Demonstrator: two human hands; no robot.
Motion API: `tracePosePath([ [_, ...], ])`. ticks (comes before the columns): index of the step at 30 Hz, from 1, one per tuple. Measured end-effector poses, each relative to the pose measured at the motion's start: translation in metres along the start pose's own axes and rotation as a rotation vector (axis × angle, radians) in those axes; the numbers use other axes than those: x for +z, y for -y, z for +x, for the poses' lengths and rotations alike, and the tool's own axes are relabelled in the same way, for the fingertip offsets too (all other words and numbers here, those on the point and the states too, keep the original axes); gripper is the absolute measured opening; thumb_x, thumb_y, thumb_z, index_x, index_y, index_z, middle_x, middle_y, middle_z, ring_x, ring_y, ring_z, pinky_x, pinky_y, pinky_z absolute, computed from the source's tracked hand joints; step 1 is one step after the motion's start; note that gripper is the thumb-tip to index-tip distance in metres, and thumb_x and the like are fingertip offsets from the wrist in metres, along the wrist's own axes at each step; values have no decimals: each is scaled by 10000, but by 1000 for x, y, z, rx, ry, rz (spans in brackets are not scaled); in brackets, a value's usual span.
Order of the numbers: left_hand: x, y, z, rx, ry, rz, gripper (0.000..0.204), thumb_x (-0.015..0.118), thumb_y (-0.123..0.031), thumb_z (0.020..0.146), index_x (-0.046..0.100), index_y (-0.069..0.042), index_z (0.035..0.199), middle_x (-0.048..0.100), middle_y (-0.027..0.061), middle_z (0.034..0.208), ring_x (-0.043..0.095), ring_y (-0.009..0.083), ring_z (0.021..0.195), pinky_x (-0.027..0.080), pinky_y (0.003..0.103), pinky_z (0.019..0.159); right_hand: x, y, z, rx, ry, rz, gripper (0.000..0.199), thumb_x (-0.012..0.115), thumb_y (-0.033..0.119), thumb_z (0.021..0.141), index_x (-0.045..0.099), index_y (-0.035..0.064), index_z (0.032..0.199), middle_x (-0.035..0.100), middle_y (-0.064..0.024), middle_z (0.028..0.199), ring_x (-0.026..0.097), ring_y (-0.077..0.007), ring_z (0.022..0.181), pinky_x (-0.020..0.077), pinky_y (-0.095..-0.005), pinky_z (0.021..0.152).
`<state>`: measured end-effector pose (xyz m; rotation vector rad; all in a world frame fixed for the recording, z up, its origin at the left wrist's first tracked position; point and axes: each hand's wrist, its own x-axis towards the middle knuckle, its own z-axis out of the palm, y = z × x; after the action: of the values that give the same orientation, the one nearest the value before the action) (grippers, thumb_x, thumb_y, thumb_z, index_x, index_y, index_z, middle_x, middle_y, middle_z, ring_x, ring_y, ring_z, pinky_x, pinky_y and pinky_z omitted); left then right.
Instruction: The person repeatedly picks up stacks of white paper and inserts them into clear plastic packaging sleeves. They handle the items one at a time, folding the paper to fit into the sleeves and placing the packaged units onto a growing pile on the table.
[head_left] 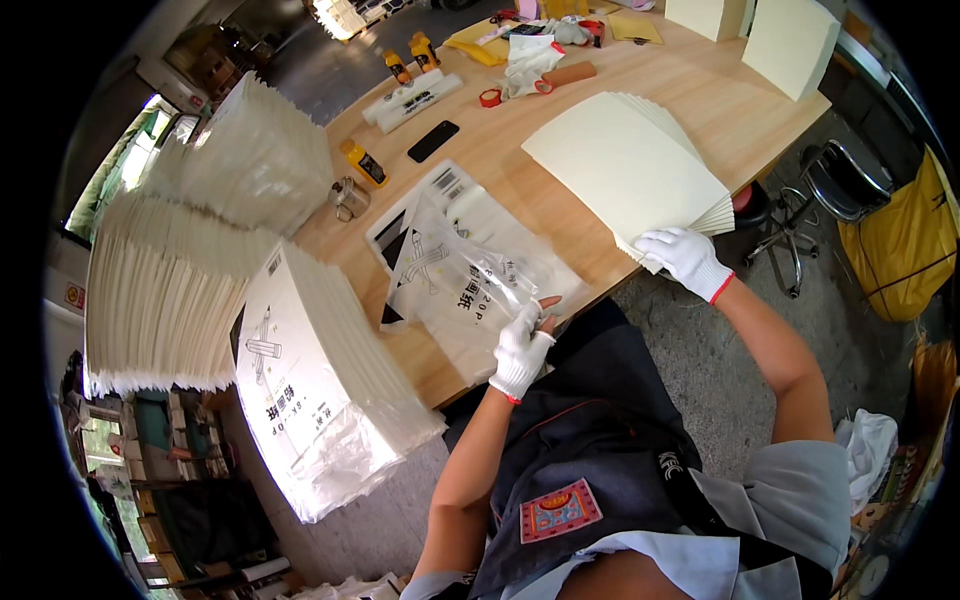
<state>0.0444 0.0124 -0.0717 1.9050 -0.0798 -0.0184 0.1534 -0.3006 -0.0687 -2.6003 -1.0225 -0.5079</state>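
Note:
My left hand (523, 350), in a white glove with bare fingertips showing, is at the near end of a clear printed plastic bag (440, 262). Its fingers close on the bag's loose edge. More flat bags (545, 265) lie beneath that one on the table. To the right, my right hand (684, 260), gloved in white with a red cuff, grips the near corner of a fanned stack of cream paper sheets (625, 160). The thumb's underside and how many sheets it holds are hidden.
Packed paper bundles (320, 380) pile up at the left. A metal cup (349, 199), an orange-labelled bottle (364, 163) and a black phone (433, 142) stand or lie beyond the bags. Tape rolls (490, 98) lie farther back. Paper blocks (792, 48) stand far right; a stool (845, 180) is beside the table.

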Motion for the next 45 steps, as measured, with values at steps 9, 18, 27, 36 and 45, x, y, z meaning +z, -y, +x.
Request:
tracePosePath([
  [9, 32, -30, 32, -177, 321, -321, 396, 544, -125, 934, 462, 43, 1282, 578, 114, 1214, 590, 185, 1005, 486, 297, 860, -38, 47, 20, -133, -305, -55, 102, 636, 126, 762, 590, 101, 849, 587, -33, 787, 580, -237, 702, 468, -376, 635],
  [18, -21, -27, 7, -457, 60, -589, 366, 572, -75, 833, 531, 50, 1174, 623, 77, 986, 596, 163, 865, 493, 311, 751, -25, 100, -40, 610, -289, 389, 360, 611, 261, 884, 596, 13, 1144, 553, -160, 1235, 480, -280, 1210, 368, -392, 1026],
  [27, 42, -63, -32, 28, 300, 730, 776, 621, -225, 759, 243, 50, 1377, 400, 327, 1343, 637, 402, 909, 522, 423, 756, 11, 130, -13, 605, -66, 1240, 445, 571, 306, 920, 556, -40, 1201, 586, -143, 1215, 534, -168, 1124, 394, -292, 957],
  [36, -40, -72, -22, -166, -9, -281, 501, 491, -86, 906, 396, -43, 1396, 584, 138, 1177, 658, 214, 725, 537, 334, 735, -51, 134, -5, 418, -70, 387, 215, 674, 217, 797, 553, 42, 770, 549, -130, 691, 571, -305, 634, 444, -379, 556],
  [45, -130, -108, -34, 223, -448, -135, 456, 485, -73, 913, 439, -25, 1364, 653, 91, 1056, 654, 189, 771, 526, 304, 697, -83, 163, 61, -281, 73, -23, 99, 647, 189, 734, 598, 110, 768, 630, -104, 861, 594, -260, 702, 511, -368, 572],
])
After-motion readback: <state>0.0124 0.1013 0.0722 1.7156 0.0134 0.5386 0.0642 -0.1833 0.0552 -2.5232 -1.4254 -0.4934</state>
